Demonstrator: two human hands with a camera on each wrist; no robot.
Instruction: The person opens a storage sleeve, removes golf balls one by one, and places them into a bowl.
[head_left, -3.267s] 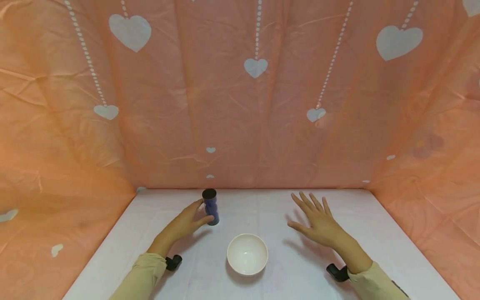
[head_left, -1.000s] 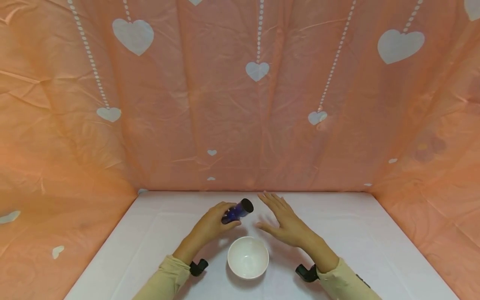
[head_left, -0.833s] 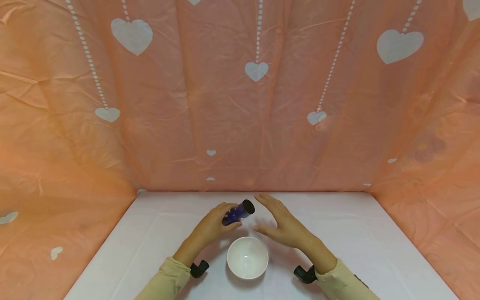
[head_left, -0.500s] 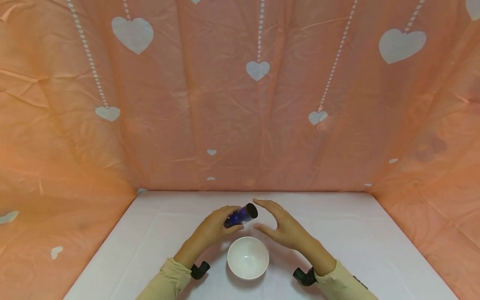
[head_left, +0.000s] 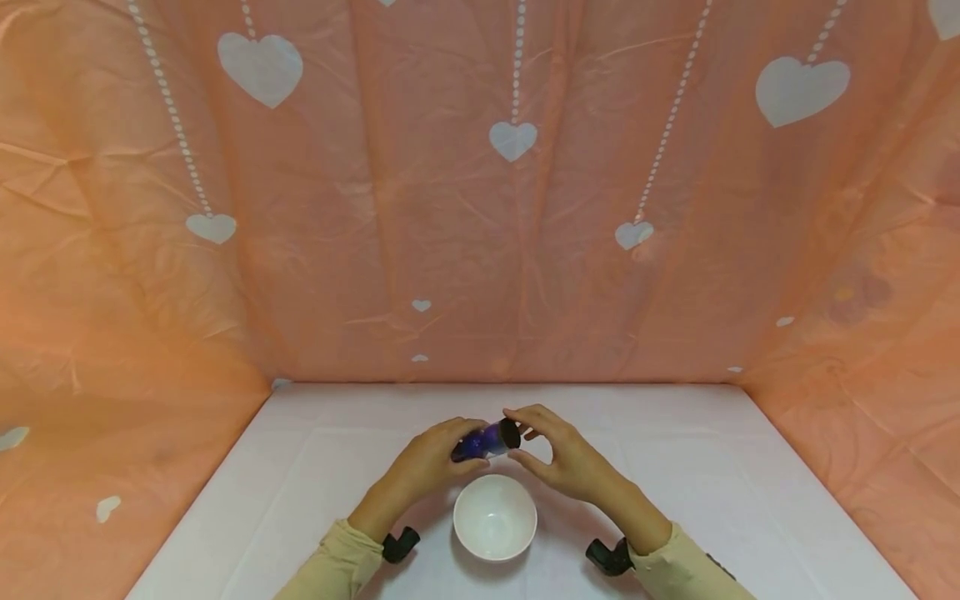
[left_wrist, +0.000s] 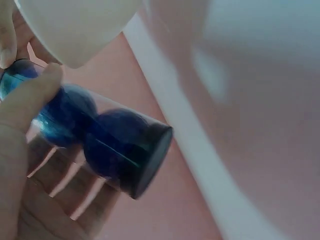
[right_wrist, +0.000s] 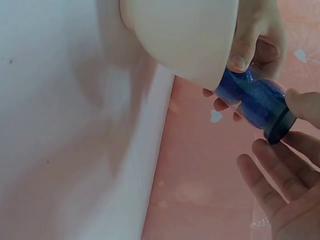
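Observation:
A clear tube [head_left: 480,442] with rounded blue shapes inside and dark end caps lies tilted in the air behind a white bowl [head_left: 495,518]. My left hand [head_left: 423,458] grips it around its left part, the thumb across the near side and the fingers beneath, as the left wrist view [left_wrist: 112,140] shows of the tube. At the other end, my right hand [head_left: 566,462] has thumb and forefinger on either side of the dark cap [right_wrist: 279,127], pinching it lightly; the remaining fingers spread below. The bowl hides part of the tube in the right wrist view.
The white table [head_left: 337,417] is enclosed by orange cloth [head_left: 450,250] with white hearts at the back and sides. The bowl stands close in front of both hands. A black wrist camera [head_left: 401,544] sits under each forearm.
My left hand picked the tube up from the table's left and brought it right, tilting it over. My right hand came in from the right and now touches the capped end.

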